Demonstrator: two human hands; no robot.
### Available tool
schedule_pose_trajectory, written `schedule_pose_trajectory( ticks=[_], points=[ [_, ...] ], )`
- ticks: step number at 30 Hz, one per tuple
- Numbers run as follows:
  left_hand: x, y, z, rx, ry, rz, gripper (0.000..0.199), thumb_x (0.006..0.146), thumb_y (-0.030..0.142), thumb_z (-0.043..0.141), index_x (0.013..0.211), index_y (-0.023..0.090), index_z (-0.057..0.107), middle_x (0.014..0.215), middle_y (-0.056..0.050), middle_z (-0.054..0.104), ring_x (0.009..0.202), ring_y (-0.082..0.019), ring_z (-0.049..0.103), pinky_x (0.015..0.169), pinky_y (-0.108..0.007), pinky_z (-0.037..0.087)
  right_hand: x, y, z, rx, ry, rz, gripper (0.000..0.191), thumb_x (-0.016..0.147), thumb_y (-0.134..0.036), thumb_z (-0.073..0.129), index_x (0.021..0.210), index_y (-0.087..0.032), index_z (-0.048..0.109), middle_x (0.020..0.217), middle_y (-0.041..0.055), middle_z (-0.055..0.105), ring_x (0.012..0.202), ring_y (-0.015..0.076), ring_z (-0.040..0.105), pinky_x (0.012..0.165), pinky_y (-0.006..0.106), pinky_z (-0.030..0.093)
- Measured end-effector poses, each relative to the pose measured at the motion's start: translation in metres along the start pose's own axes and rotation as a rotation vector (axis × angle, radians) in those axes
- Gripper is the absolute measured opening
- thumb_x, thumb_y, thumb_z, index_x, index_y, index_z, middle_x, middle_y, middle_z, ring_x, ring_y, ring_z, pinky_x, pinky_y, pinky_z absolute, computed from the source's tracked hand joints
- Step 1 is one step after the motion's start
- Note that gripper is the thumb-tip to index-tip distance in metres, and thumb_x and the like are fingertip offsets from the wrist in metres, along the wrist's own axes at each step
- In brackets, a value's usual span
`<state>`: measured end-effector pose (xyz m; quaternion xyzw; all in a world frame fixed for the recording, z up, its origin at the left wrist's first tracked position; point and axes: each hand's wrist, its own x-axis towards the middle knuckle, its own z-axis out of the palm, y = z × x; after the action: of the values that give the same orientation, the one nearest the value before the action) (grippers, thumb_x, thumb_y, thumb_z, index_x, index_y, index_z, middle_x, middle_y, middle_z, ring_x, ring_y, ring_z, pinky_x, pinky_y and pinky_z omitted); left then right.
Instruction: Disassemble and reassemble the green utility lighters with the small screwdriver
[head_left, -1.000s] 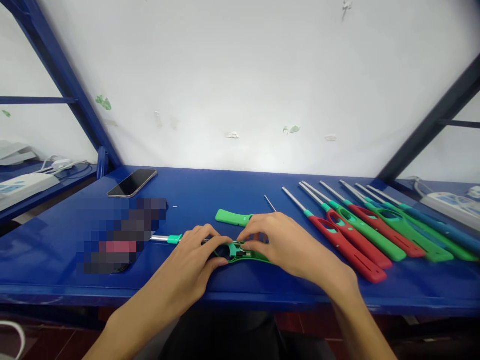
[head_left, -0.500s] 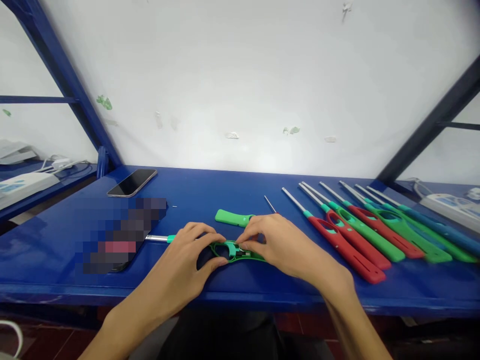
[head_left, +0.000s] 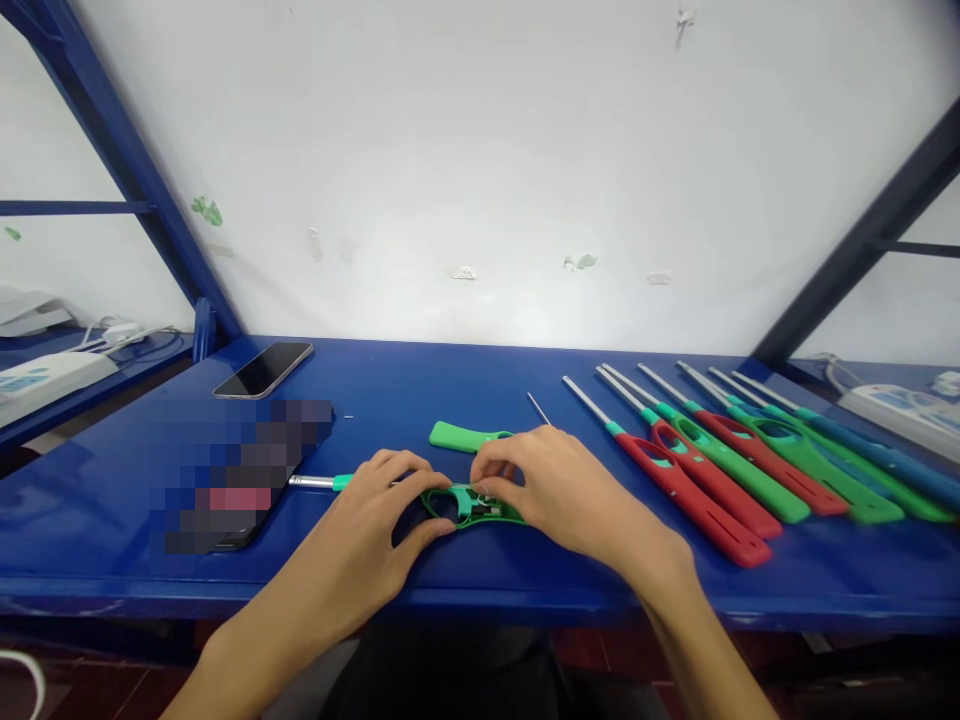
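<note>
A green long-necked lighter [head_left: 459, 500] lies on the blue table with its handle opened, showing a teal trigger and small inner parts. Its metal tube [head_left: 311, 482] points left. My left hand [head_left: 375, 520] grips the handle around the trigger loop, thumb on the near edge and fingers on the far edge. My right hand [head_left: 562, 490] has thumb and forefinger pinched together over the inner parts; what lies between the fingertips is too small to make out. Behind the hands rests a loose green handle cover [head_left: 459, 437], its right end partly hidden by my right hand.
Several assembled red, green and blue lighters [head_left: 697, 490] lie in a slanted row at the right. A thin metal rod [head_left: 538, 407] shows behind my right hand. Left are a phone [head_left: 264, 369], a blurred dark object [head_left: 259, 480] and a tiny metal piece [head_left: 348, 416].
My right hand has shifted slightly left, its fingertips still at the inner parts. My left hand stays on the handle. The view has tilted a little.
</note>
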<state>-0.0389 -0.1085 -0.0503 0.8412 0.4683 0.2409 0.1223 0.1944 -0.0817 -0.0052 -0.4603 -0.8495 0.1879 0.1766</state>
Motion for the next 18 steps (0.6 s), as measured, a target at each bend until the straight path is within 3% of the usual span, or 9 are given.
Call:
schedule_pose_trajectory(
  ticks=[10,18],
  points=[
    [-0.0025,-0.0006,-0.0020,0.027,0.036,0.046,0.012,0.105,0.039,0.062,0.114,0.033,0.066,0.117,0.002,0.067,0.111,-0.022,0.060,0.101,-0.042,0.044,-0.0020,0.0001,-0.0006,-0.039,0.003,-0.016,0.022,0.095,-0.014,0.062,0.086,-0.028,0.077,0.084,-0.0030,0.078,0.074,0.0156,0.067,0.066,0.027,0.036],
    [-0.0022,0.0006,-0.0014,0.017,-0.027,-0.003,0.016,0.105,0.042,0.059,0.118,0.033,0.061,0.121,0.002,0.063,0.115,-0.024,0.057,0.104,-0.045,0.043,0.0006,-0.0009,0.0024,-0.056,-0.032,-0.029,0.024,0.094,-0.010,0.063,0.091,-0.026,0.080,0.086,0.0008,0.078,0.079,0.0165,0.069,0.069,0.026,0.037]
  ],
)
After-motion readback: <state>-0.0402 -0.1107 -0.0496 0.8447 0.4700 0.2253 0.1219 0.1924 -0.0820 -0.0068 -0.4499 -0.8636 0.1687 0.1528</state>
